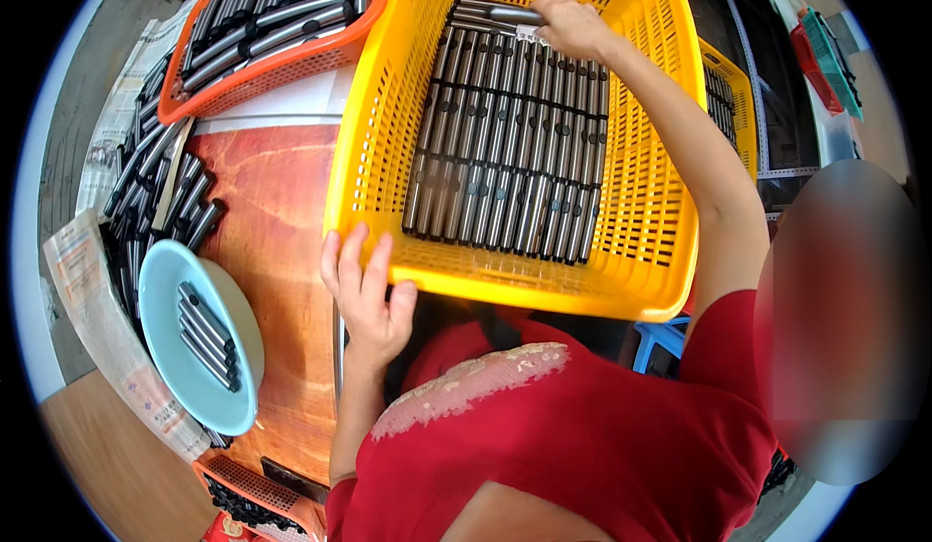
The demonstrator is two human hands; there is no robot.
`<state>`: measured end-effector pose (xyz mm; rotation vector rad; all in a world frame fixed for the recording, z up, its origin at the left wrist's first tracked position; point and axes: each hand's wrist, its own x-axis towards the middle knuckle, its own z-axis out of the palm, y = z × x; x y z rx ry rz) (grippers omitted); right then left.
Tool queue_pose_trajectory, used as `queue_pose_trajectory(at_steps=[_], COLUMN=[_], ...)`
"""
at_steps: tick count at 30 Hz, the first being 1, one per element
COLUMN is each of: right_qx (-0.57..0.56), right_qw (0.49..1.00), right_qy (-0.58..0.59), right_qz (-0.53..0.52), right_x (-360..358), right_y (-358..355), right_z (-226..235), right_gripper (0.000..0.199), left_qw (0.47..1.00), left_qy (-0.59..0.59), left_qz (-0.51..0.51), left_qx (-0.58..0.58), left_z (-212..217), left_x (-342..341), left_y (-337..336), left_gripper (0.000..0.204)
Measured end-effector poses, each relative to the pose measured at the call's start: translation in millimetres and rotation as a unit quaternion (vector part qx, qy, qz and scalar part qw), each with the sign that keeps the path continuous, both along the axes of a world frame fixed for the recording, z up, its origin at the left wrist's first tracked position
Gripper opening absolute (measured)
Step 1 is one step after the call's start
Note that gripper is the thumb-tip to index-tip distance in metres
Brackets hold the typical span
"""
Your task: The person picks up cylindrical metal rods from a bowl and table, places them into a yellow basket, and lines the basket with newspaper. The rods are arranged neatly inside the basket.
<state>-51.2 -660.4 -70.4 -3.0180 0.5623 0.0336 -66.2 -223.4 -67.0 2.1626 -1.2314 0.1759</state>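
A yellow plastic basket [515, 294] with slatted walls stands in front of me, holding metal tubes [505, 134] with black end caps, packed in neat rows. My right hand [573, 29] reaches over the basket's right side to the far end. Its fingers are closed around a metal tube [510, 15] lying crosswise there; the fingertips are partly hidden. A small white label [529, 33] shows beside that hand. My left hand [367, 294] rests against the basket's near left corner, fingers stretched and spread.
An orange basket [262, 81] of similar tubes stands at the far left. A pale blue basin [199, 387] holding several tubes sits on the wooden table [291, 348], near loose tubes [146, 192] on newspaper. Another yellow basket [735, 66] is at the right, a blue stool [660, 338] below.
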Motion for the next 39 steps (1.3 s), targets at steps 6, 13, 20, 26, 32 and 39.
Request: queue_pose_trajectory(at_steps=[6, 13, 20, 26, 32, 39], right_qx=[0.018, 0.052, 0.105, 0.121, -0.046, 0.135], right_qw=[0.970, 0.950, 0.941, 0.935, 0.955, 0.959], right_qy=[0.081, 0.042, 0.060, 0.124, 0.005, 0.245], right_qz=[-0.230, -0.305, -0.317, -0.308, -0.292, -0.037], right_x=[7, -3, -15, -10, -11, 48], right_y=[-109, -131, -149, -143, -122, 39], right_z=[-100, -182, -222, -211, -225, -125], right_gripper=[0.031, 0.028, 0.038, 0.053, 0.043, 0.012], left_qw=[0.998, 0.993, 0.995, 0.990, 0.997, 0.995], left_qy=[0.029, 0.035, 0.010, -0.001, -0.047, 0.047], left_qz=[0.026, 0.047, 0.040, 0.039, 0.016, 0.058], left_qx=[0.054, 0.100, 0.090, 0.138, 0.058, 0.060], left_z=[-7, -3, -5, 2, 8, -10], left_x=[-5, -8, -8, -7, -5, -9], left_y=[4, 1, -5, -12, -31, -1], left_gripper=[0.042, 0.042, 0.041, 0.031, 0.031, 0.041])
